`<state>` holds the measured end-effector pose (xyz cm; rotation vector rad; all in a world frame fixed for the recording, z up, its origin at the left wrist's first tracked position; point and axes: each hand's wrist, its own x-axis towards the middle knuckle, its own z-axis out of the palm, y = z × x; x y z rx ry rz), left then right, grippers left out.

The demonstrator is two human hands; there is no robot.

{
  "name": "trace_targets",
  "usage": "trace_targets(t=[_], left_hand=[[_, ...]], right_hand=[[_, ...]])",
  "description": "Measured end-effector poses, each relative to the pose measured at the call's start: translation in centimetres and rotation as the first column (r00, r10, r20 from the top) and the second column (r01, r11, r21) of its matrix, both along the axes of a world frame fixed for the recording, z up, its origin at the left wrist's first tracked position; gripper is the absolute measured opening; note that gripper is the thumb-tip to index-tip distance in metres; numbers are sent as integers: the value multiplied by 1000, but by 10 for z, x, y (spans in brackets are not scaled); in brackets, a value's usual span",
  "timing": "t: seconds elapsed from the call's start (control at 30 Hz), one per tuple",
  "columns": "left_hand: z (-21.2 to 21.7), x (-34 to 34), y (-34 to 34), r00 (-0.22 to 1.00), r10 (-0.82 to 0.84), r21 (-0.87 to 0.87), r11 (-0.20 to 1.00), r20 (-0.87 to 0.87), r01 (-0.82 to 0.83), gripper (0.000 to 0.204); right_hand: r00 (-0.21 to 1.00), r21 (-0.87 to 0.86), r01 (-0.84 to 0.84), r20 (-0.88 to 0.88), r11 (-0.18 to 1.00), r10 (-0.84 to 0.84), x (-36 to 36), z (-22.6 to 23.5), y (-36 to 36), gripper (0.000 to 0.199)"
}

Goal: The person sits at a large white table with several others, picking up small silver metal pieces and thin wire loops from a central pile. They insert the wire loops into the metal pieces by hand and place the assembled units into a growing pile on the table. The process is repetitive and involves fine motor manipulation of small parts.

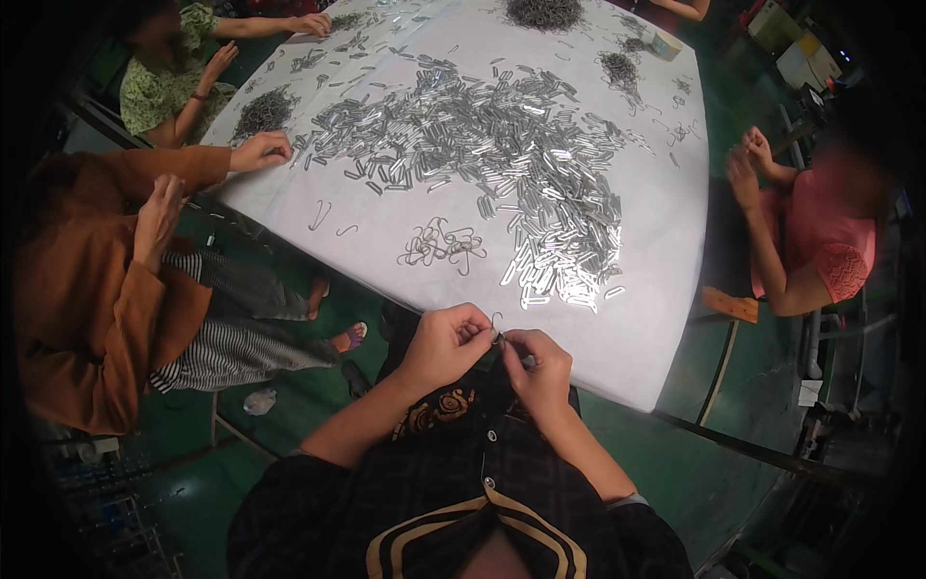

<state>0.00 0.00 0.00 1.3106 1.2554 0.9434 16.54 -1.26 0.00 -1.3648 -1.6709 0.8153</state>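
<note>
In front of my body, close to the near table edge, both hands meet at their fingertips. My left hand (451, 342) is closed in a pinch on a thin wire hook (497, 320), whose curved end sticks up. Fingers closed too, my right hand (538, 369) grips at the lower part of the same hook, where a small dark bit shows between the fingertips; its shape is too small to tell. Ahead and slightly left lies a loose heap of wire hooks (442, 247). Beyond my hands spreads a large pile of flat, shiny slotted metal pieces (569, 227).
The white-covered table (376, 217) carries darker hook heaps (265, 111) at left and far side, plus a small tub (666, 44). Co-workers sit around it: one in a brown top (96, 289) at left, another in a pink top (830, 236) at right. A wooden stool (730, 304) stands right.
</note>
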Motion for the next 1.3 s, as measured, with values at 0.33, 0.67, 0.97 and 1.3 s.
trace_targets(t=[0.33, 0.67, 0.97, 1.3], left_hand=[[5, 5, -3, 992, -127, 350, 928, -23, 127, 7], [11, -1, -6, 979, -197, 346, 916, -50, 202, 8], [12, 0, -8, 982, -175, 321, 928, -73, 190, 7], [10, 9, -6, 980, -128, 347, 922, -151, 174, 8]], right_hand=[[982, 79, -186, -30, 979, 189, 19, 4, 4, 9], [775, 300, 132, 564, 945, -287, 131, -45, 73, 21], [920, 25, 300, 255, 954, -296, 119, -37, 70, 13], [752, -415, -112, -630, 903, -197, 19, 4, 17, 13]])
